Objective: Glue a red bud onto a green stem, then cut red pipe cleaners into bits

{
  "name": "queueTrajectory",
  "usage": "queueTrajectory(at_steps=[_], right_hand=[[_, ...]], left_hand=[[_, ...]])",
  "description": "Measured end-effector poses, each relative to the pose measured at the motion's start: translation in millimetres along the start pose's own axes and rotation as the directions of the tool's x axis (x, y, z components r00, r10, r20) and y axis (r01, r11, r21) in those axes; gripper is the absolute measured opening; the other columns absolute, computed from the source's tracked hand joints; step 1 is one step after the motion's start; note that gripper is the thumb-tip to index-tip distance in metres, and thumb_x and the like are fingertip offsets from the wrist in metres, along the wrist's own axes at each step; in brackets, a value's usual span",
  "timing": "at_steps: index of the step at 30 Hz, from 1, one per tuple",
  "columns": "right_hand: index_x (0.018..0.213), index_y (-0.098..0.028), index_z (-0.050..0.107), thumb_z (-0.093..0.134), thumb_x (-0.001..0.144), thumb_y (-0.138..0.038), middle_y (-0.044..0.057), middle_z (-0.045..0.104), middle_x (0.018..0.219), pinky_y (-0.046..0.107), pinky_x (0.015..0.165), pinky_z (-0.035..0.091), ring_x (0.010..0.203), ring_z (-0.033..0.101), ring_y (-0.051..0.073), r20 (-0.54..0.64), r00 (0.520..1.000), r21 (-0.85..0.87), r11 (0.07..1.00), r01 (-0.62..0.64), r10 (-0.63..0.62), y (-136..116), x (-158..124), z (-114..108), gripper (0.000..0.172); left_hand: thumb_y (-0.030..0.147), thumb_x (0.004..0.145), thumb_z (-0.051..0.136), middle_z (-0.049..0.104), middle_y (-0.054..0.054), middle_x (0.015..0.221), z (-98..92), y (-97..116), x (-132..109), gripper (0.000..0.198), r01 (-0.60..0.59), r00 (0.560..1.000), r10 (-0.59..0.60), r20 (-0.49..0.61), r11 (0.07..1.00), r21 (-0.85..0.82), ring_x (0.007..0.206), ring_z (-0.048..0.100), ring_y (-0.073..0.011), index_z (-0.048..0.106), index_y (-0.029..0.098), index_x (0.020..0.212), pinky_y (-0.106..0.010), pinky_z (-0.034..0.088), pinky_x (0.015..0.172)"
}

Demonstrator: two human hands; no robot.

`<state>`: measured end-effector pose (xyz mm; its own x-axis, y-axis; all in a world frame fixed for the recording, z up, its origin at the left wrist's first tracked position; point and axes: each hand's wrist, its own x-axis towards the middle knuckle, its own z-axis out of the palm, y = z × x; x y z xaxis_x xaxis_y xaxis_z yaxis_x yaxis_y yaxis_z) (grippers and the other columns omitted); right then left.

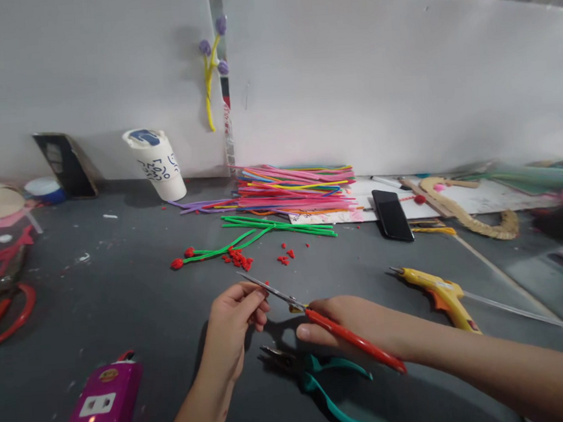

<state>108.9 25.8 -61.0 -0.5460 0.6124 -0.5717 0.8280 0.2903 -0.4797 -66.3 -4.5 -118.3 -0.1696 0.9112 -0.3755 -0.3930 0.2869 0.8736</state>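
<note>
My right hand (354,329) is closed around red-handled scissors (319,315), blades pointing up and left. The blade tips reach my left hand (234,322), whose fingers pinch something small and red that I cannot make out clearly. Under my hands lie teal-handled pliers (319,380) on the dark grey table. Beyond them are small red scraps (239,260) and green stems with red tips (211,251). A pile of coloured pipe cleaners (294,187) lies further back.
A yellow glue gun (439,293) lies right of my hands, a black phone (391,214) behind it. A pink power strip (99,410) is at bottom left, red-handled scissors (7,317) at far left. A paper cup (157,162) and another phone (66,164) lean at the white wall.
</note>
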Motion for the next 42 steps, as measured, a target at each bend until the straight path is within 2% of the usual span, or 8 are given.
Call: queueTrajectory(at_steps=[7, 15, 21, 23, 26, 32, 37, 42], right_hand=[[0.074, -0.017, 0.054, 0.027, 0.077, -0.069, 0.003, 0.058, 0.066, 0.022, 0.048, 0.032, 0.055, 0.050, 0.014, -0.012, 1.000, 0.022, 1.000, 0.021, -0.020, 1.1, 0.2, 1.9, 0.058], [0.068, -0.019, 0.049, 0.025, 0.082, -0.062, -0.001, 0.048, 0.057, 0.021, 0.046, 0.030, 0.048, 0.039, 0.010, 0.025, 1.000, 0.075, 0.997, 0.010, -0.012, -0.4, 0.1, 7.1, 0.051], [0.060, -0.018, 0.049, 0.025, 0.080, -0.062, 0.000, 0.046, 0.048, 0.023, 0.041, 0.029, 0.038, 0.039, 0.010, 0.119, 0.961, 0.061, 0.965, -0.256, 0.248, -3.7, 5.5, 12.4, 0.054], [0.062, -0.018, 0.051, 0.025, 0.080, -0.062, 0.001, 0.049, 0.051, 0.023, 0.042, 0.031, 0.040, 0.045, 0.012, 0.106, 0.969, 0.058, 0.971, -0.232, 0.225, -3.2, 5.7, 9.9, 0.054], [0.067, -0.019, 0.053, 0.031, 0.076, -0.065, 0.004, 0.057, 0.061, 0.023, 0.047, 0.034, 0.053, 0.053, 0.016, -0.005, 0.988, 0.012, 0.988, -0.155, 0.155, 1.8, 5.6, 1.5, 0.052], [0.072, -0.019, 0.056, 0.033, 0.074, -0.069, 0.006, 0.063, 0.069, 0.024, 0.047, 0.032, 0.059, 0.056, 0.019, -0.193, 0.962, -0.038, 0.979, -0.202, 0.191, 21.0, 6.2, -15.3, 0.055], [0.075, -0.019, 0.057, 0.033, 0.074, -0.069, 0.006, 0.064, 0.070, 0.024, 0.047, 0.031, 0.060, 0.057, 0.019, -0.265, 0.953, -0.102, 0.979, -0.177, 0.145, 25.4, 3.2, -12.7, 0.055], [0.081, -0.020, 0.059, 0.033, 0.075, -0.068, 0.008, 0.066, 0.075, 0.026, 0.049, 0.032, 0.065, 0.060, 0.023, -0.313, 0.946, -0.194, 0.969, -0.154, 0.088, 20.3, 1.1, -10.9, 0.055]], left_hand=[[0.023, 0.060, 0.066, 0.055, 0.003, 0.046, -1.5, -0.2, 1.0, 0.011, 0.016, 1.000, -0.016, 0.000, 1.000, 0.013, 0.038, 0.043, -0.0048, 0.060, 0.014, 0.062, -0.016, 0.029, 0.037], [0.021, 0.064, 0.061, 0.054, 0.003, 0.047, 1.0, -3.4, -0.2, 0.008, 0.058, 0.998, -0.059, 0.031, 0.998, 0.018, 0.039, 0.042, -0.0044, 0.059, 0.013, 0.063, -0.015, 0.029, 0.038], [0.021, 0.064, 0.058, 0.053, 0.002, 0.049, 3.1, -9.9, 1.7, 0.011, 0.093, 0.994, -0.096, 0.057, 0.994, 0.057, 0.040, 0.043, -0.0053, 0.055, 0.013, 0.058, -0.016, 0.031, 0.039], [0.024, 0.064, 0.058, 0.054, 0.002, 0.050, 1.6, -10.0, 3.5, 0.013, 0.080, 0.994, -0.085, 0.061, 0.993, 0.086, 0.041, 0.043, -0.0057, 0.055, 0.014, 0.058, -0.017, 0.032, 0.039], [0.029, 0.064, 0.059, 0.054, 0.002, 0.051, -2.0, -9.1, 7.4, 0.016, 0.031, 0.999, -0.036, 0.029, 0.987, 0.157, 0.041, 0.043, -0.0064, 0.054, 0.015, 0.059, -0.018, 0.033, 0.039], [0.033, 0.062, 0.060, 0.052, 0.003, 0.050, -10.4, -8.9, 15.8, 0.019, -0.088, 0.990, 0.124, -0.068, 0.916, 0.390, 0.040, 0.043, -0.0083, 0.057, 0.015, 0.066, -0.019, 0.030, 0.038], [0.030, 0.062, 0.058, 0.050, 0.004, 0.051, -14.6, -11.2, 19.0, 0.013, -0.192, 0.945, 0.313, -0.094, 0.764, 0.616, 0.047, 0.043, -0.0104, 0.061, 0.018, 0.063, -0.021, 0.033, 0.047], [0.032, 0.068, 0.053, 0.051, 0.005, 0.051, -20.8, -15.2, 25.5, 0.025, -0.226, 0.921, 0.387, -0.052, 0.635, 0.739, 0.048, 0.046, -0.0116, 0.063, 0.017, 0.085, -0.022, 0.036, 0.051]])
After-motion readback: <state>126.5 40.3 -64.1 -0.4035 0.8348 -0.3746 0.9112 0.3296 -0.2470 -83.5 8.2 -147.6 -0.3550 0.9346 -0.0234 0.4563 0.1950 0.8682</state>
